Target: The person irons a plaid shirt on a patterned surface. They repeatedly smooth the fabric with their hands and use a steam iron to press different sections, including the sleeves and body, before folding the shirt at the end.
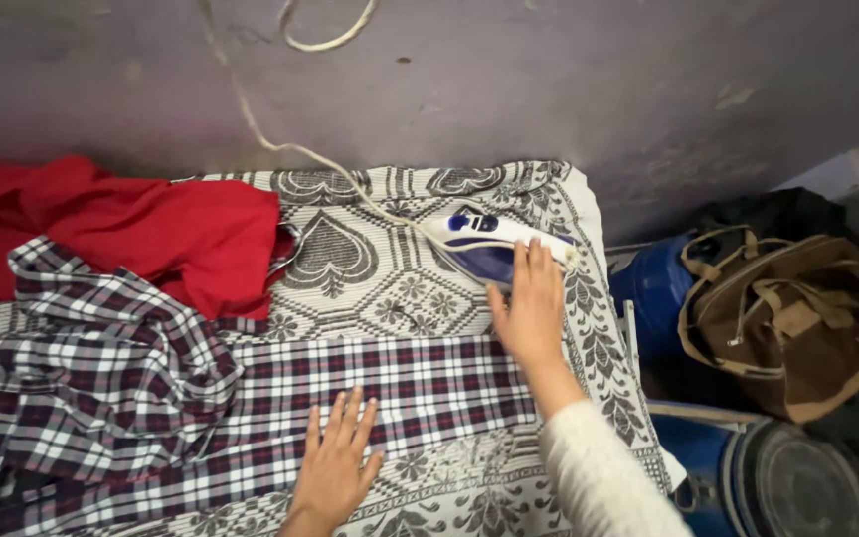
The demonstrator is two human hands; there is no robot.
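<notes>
Hand on the iron, shirt pinned flat

Right hand (531,298) is wrapped around the handle of the blue and white iron (494,244), which sits on the patterned cover (370,288) just past the far edge of the plaid shirt (251,388). Left hand (338,459) is open, palm down, pressing the plaid flat near its lower edge. I'd say keep that flat hand well out of the iron's path, pull the fabric taut, and watch the cord (280,144) trailing near the red cloth (141,224).
</notes>
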